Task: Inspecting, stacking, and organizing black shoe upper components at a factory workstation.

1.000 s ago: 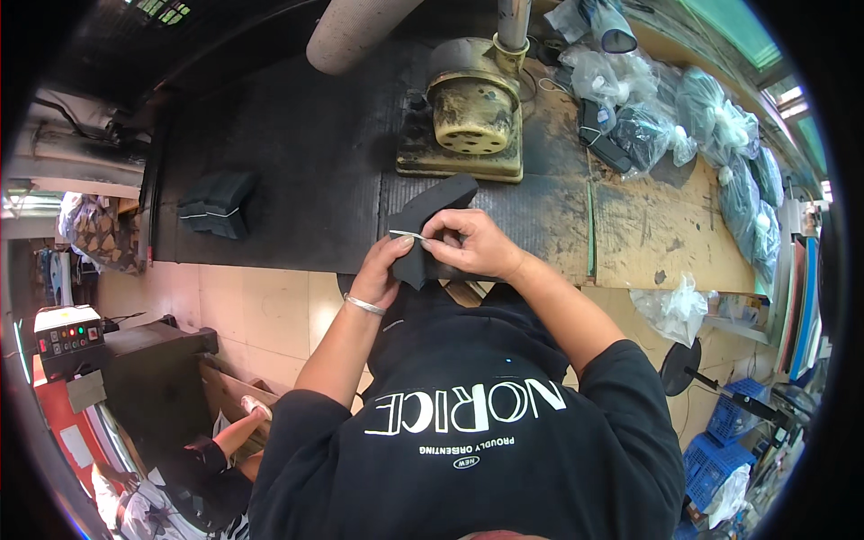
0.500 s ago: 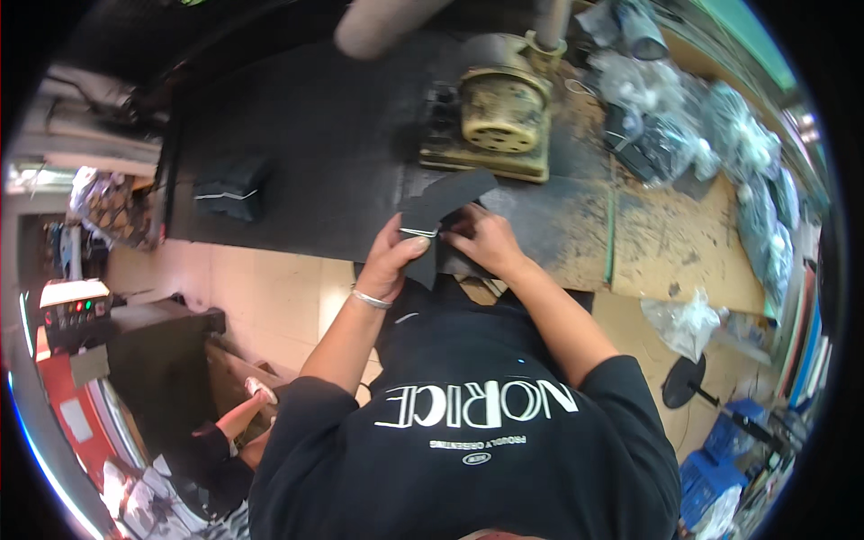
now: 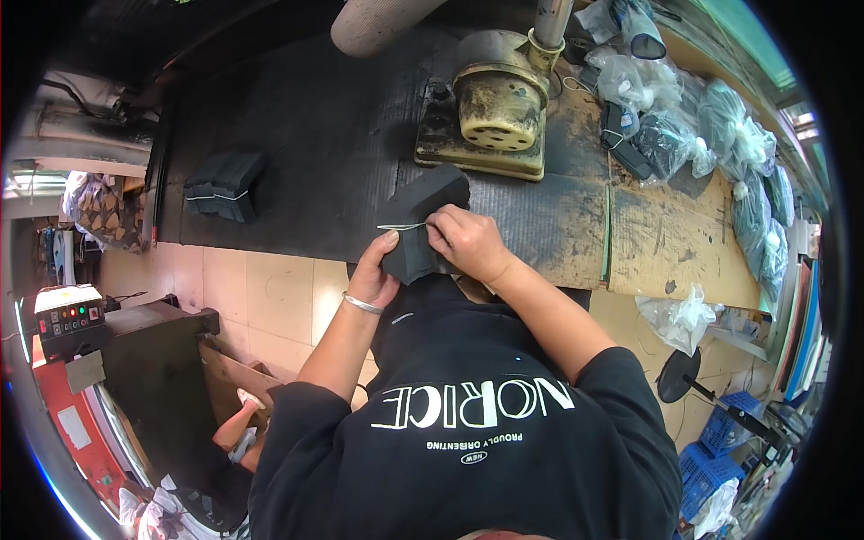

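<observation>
Left hand (image 3: 374, 275) grips the black stack (image 3: 409, 256), thumb on its near face just below the pale band (image 3: 399, 227), apparently to steady it, remaining fingers largely hidden; right hand (image 3: 474, 243), drawn narrow, pinches at the band's right end, seemingly to control the cord where it crosses the stack; the stack is tilted at the near edge of the bench (image 3: 306, 162), in front of the wearer's body, presumably for easy reach by both hands.

Second stack (image 3: 220, 193) rests on the bench well to the left, a band across it, likely keeping its pieces together; beyond the held stack stands the grimy machine (image 3: 499, 112); knotted clear bags (image 3: 751, 198) lie along the right side, well apart from the hands.
</observation>
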